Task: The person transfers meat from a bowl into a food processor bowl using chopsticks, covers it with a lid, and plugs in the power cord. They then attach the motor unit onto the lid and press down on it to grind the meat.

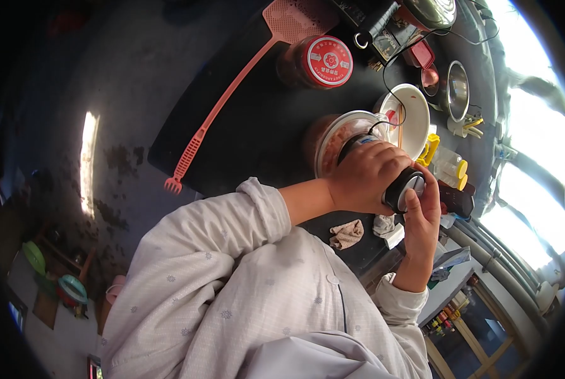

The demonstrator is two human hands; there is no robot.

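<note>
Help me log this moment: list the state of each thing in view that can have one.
Left hand: wrapped around the dark bottle.
Right hand: at the bottle's cap.
Red-lidded jar: closed.
Clear jar: open, filled.
White bowl: upright.

The person wears a loose, pale grey quilted top sprinkled with small flower-like motifs, a darker seam running down its front, its long sleeves ending in gathered cuffs that leave the left hand and right hand bare.
</note>
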